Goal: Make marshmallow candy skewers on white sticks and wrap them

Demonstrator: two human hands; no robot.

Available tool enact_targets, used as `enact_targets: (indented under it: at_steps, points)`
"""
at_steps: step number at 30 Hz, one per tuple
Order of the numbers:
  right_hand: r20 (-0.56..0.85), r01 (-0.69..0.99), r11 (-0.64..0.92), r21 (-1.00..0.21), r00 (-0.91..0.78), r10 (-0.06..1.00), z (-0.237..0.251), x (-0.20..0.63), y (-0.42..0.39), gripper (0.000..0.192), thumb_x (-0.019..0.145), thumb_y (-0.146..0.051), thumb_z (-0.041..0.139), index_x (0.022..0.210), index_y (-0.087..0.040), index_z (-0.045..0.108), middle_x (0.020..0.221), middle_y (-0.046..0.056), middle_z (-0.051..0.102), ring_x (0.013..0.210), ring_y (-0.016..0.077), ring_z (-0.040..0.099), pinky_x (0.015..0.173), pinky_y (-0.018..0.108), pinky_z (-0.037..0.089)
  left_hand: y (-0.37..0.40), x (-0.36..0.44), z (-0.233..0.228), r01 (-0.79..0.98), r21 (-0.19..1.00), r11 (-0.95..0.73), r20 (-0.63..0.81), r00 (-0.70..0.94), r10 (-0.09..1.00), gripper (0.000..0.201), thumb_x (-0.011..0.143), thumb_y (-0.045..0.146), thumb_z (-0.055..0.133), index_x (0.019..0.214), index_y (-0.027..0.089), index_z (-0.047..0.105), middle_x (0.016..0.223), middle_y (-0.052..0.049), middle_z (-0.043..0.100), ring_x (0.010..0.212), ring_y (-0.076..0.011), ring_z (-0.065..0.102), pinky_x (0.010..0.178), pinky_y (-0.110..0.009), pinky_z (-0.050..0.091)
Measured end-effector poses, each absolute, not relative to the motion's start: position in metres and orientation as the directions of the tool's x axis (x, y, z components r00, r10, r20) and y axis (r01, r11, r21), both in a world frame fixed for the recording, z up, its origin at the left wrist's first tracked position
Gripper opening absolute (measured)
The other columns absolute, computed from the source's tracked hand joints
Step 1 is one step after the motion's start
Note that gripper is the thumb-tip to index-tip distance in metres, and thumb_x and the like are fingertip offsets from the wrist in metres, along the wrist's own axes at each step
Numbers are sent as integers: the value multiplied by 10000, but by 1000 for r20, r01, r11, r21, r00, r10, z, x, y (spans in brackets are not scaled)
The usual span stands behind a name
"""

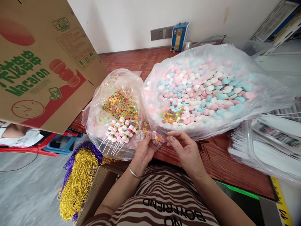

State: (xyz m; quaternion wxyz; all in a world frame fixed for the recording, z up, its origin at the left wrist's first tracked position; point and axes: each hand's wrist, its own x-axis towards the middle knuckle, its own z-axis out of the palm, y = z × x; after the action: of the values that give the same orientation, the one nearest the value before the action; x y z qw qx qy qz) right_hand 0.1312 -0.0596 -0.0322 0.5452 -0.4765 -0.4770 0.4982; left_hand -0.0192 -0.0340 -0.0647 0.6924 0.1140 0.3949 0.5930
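Near the table's front edge, my left hand is closed on a small printed plastic wrapper with pink and yellow on it. My right hand pinches at the wrapper's right end, thumb and fingertips together. Whether anything is inside the wrapper, I cannot tell. Just left of my left hand lie several candy skewers, pastel pieces on white sticks. They rest on a clear bag of small colourful ring candies. Beyond my right hand spreads a large clear bag of pink, white and blue candies, with some ring candies at its near left.
A big cardboard box stands at the left. Clear bags of white sticks lie at the right. A blue device sits by the wall socket. Gold and purple bead strings hang below the table's left front.
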Motion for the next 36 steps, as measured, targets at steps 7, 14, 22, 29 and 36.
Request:
enact_targets:
  at_steps: [7,14,22,29,36]
  points:
    - [93,-51,94,-994,31,995,-34,125,-62,210,922,-431,698,987,-232,718,929,35,752,857,197,700,782,315,587,-38,-19,-62,-735,618,279,-413,-2,911,507,528,395,997,750,155,610,655,55,598,545,-36,479,543,-172,444]
    - [162,87,156,-984,60,985,-35,129,-64,210,936,-414,683,1041,-235,714,966,45,748,889,216,693,822,346,573,-40,-19,-63,-735,621,271,-414,-14,910,510,520,366,1003,769,159,610,682,60,600,568,-40,492,553,-169,438]
    - [192,126,185,-975,47,980,-38,129,-63,155,970,-356,629,1046,-242,702,968,41,753,891,214,705,817,347,579,-43,-18,-62,-735,620,275,-399,7,917,500,534,389,998,741,152,610,670,55,597,549,-36,487,564,-183,458]
    - [416,455,380,-805,-23,909,-38,132,-62,268,973,-283,607,1233,-277,673,1082,78,743,990,255,698,900,411,551,-45,-15,-60,-681,701,211,-348,-69,935,478,540,361,993,723,161,600,618,68,584,538,-44,505,549,-173,456]
    - [385,394,430,-812,-192,903,-38,138,-55,153,986,-248,575,1026,-240,723,891,37,737,835,204,684,738,316,524,-47,-15,-53,-605,759,241,-371,-97,923,482,489,357,1004,744,156,648,676,38,652,624,-77,592,616,-198,513]
